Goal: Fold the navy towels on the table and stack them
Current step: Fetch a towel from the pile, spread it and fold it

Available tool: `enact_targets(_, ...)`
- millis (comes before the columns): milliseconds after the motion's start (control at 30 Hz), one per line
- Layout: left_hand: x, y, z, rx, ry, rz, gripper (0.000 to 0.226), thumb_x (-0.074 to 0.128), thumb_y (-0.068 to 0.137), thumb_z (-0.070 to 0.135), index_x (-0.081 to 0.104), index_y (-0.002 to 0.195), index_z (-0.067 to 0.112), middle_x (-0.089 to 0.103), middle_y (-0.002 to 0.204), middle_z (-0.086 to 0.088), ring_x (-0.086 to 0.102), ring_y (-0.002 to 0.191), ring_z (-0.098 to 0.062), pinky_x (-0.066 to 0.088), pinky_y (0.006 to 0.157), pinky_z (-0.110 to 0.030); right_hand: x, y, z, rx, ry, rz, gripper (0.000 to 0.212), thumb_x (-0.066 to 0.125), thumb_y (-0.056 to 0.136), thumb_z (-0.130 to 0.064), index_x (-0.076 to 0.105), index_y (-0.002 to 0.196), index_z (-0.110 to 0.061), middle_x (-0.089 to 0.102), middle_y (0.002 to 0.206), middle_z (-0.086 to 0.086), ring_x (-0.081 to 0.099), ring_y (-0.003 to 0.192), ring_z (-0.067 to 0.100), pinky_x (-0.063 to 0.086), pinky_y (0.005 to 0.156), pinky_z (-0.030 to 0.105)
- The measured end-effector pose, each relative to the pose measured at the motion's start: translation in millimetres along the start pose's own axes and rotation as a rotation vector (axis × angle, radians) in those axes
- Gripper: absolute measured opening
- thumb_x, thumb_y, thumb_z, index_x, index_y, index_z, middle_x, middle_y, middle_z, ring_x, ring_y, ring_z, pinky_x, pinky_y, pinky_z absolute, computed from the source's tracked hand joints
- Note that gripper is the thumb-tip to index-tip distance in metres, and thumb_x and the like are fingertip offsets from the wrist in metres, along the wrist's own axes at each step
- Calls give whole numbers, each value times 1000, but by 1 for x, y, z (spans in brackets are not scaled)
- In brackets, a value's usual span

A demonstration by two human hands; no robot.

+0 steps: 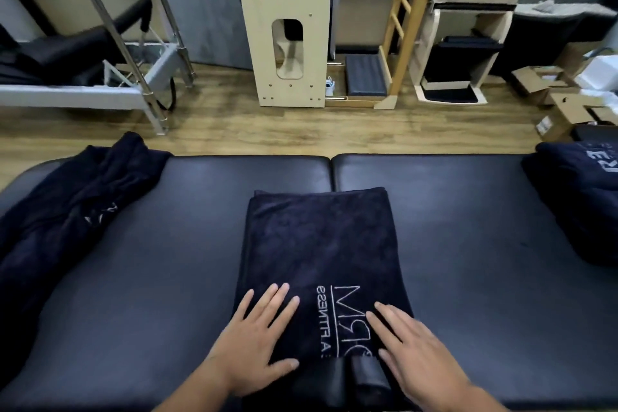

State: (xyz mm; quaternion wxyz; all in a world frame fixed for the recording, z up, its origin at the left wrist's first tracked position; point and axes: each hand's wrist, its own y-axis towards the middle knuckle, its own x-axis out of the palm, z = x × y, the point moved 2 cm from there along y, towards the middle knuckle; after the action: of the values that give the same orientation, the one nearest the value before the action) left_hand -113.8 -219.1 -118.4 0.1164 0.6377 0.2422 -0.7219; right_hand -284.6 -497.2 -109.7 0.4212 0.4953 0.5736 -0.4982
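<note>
A navy towel (317, 244) with white lettering lies folded into a long rectangle in the middle of the black padded table (468, 244). My left hand (261, 341) lies flat on its near left part, fingers straight. My right hand (414, 348) lies flat on its near right edge, fingers spread. A rumpled, unfolded navy towel (77, 207) stretches along the table's left side. At the far right sits a pile of folded navy towels (582, 197) with white letters on top.
Beyond the table's far edge is wooden floor with a pale wooden barrel unit (287, 37), a ladder frame (408, 20), a metal-framed exercise bench (83, 77) and cardboard boxes (561, 100) at the right. A seam (331, 174) splits the table pads.
</note>
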Motion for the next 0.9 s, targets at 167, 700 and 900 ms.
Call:
enact_targets(167,3,-16,-13,42,70,-14,98,73,70,52,39,152,10,45,154,-15,45,141,-32,43,111,-49,16,-12,-6,138,-29,-109,128,77,47,-6,22,160,-28,41,157,-1,34,145,17,43,111,30)
enact_targets(700,-73,13,-61,-202,-382,126,43,55,69,23,56,111,33,64,106,11,63,98,-18,50,84,-36,-71,32,7,269,-114,-34,53,51,76,-16,46,129,-22,61,106,1,62,90,30,50,74,39)
enact_targets(900,-120,67,-101,-429,-870,304,43,71,73,5,65,102,36,66,97,20,63,87,3,47,73,-11,-119,89,45,276,112,218,28,59,81,-13,45,103,-24,54,100,-3,59,78,32,46,62,39)
